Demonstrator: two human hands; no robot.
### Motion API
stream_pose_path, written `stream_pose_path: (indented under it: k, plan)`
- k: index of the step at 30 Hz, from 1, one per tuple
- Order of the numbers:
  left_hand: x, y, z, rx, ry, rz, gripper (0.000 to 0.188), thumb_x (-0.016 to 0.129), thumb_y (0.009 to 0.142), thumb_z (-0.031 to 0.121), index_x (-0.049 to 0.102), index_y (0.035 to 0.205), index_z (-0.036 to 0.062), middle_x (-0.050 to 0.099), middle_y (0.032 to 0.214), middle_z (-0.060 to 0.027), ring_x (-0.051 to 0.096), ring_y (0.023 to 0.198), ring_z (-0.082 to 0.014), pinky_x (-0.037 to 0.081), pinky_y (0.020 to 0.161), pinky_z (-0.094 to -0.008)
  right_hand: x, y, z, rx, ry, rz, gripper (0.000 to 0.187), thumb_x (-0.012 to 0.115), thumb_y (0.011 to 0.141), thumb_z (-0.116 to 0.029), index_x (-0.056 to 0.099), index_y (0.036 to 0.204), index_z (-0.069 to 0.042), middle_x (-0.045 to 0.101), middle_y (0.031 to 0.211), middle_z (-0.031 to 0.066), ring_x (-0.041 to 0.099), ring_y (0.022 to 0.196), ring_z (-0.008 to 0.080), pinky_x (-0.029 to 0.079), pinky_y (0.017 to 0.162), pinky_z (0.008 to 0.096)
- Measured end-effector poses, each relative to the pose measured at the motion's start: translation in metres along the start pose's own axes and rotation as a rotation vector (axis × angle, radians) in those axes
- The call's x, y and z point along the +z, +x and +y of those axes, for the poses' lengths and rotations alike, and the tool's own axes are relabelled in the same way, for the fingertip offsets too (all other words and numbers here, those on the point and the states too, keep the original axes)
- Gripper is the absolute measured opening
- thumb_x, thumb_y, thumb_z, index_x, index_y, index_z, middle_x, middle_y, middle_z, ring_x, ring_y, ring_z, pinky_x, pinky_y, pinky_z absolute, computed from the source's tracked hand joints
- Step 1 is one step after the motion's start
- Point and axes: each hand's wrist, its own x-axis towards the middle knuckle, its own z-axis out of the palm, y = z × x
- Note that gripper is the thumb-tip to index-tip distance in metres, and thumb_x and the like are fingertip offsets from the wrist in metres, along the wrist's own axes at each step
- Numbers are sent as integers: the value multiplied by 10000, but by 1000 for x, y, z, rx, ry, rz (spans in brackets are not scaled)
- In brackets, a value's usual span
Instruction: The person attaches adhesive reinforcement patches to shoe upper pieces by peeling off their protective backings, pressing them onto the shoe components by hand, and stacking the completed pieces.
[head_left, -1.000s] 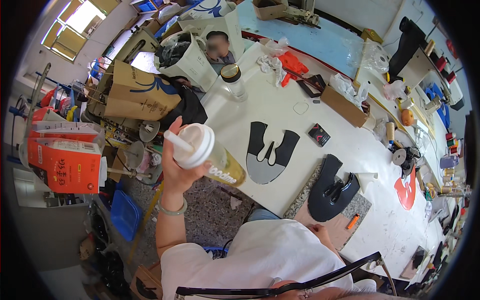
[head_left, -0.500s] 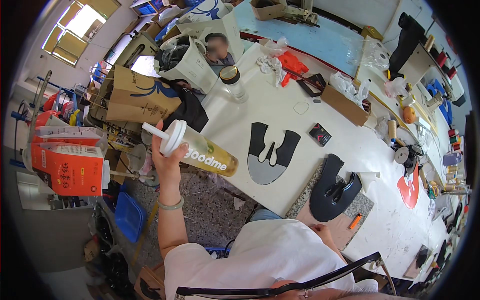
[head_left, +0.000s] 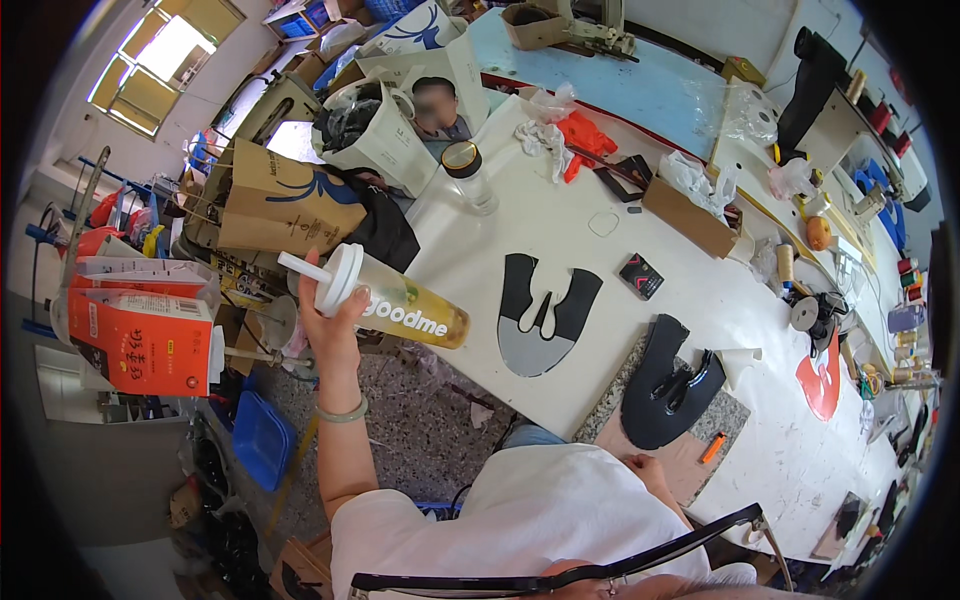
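A tall clear drink cup (head_left: 405, 308) with a white lid and a thick white straw is in my left hand (head_left: 332, 315). My fingers wrap round its lid end, and the cup lies tilted nearly on its side above the table's left edge. My right hand (head_left: 645, 468) rests at the table's near edge, beside a pinkish sheet on a stone slab (head_left: 735, 418); its fingers are mostly hidden. On that slab lies a black shoe-upper piece (head_left: 655, 405), with an orange cutter (head_left: 713, 447) close by. Another black and grey shoe-upper piece (head_left: 538, 350) lies farther left.
A lidded clear bottle (head_left: 470, 180) stands on the white table (head_left: 530, 215) near paper bags (head_left: 285, 200). A small black box (head_left: 641, 277) and a cardboard tray (head_left: 690, 215) lie farther right. Left are a red-orange carton (head_left: 150, 345) and a blue basin (head_left: 262, 440).
The cup and my left hand have shifted slightly left in the picture. The view itself has moved a little, and my right hand stays at the table edge.
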Motion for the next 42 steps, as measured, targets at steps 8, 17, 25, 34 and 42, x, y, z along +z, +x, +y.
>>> stream_pose_path:
  k: [8, 17, 25, 34, 42]
  plan:
    - [0, -1, -1, 8, 19, 6, 794, 709, 758, 14, 297, 1436, 25, 497, 1282, -126, 552, 1115, -195, 500, 897, -311, -2, 0, -4, -16, -47, 7, 281, 693, 805, -280, 711, 923, -25, 706, 854, 168, 688, 795, 300, 534, 722, 380]
    - [32, -33, 6, 401, 357, -172, 993, 854, 602, 151, 307, 1418, 6, 476, 1276, -154, 502, 1171, -254, 442, 983, -394, -48, -43, -150, -363, -39, 57, 186, 675, 840, -188, 676, 900, -11, 657, 817, 191, 647, 751, 319, 513, 698, 386]
    - [87, -83, 14, 670, 588, -539, 1023, 881, 530, 189, 342, 1368, -45, 446, 1302, -276, 504, 1125, -432, 456, 928, -477, -128, -119, -370, -1314, 118, 154, 440, 820, 689, -104, 640, 1086, -45, 594, 998, 105, 546, 875, 260, 442, 758, 335]
    - [114, -96, 4, 766, 456, -635, 1035, 859, 543, 175, 314, 1392, -54, 461, 1263, -279, 522, 1075, -413, 466, 874, -484, -131, -132, -375, -1502, 105, 205, 366, 839, 630, -39, 668, 954, -46, 623, 898, 86, 578, 745, 221, 453, 641, 311]
    - [117, -93, 9, 733, 447, -659, 1069, 863, 537, 189, 290, 1405, -57, 464, 1258, -300, 525, 1072, -425, 476, 871, -485, -131, -139, -380, -1566, 178, 357, 345, 839, 623, -36, 648, 910, -13, 628, 856, 110, 607, 695, 224, 461, 581, 294]
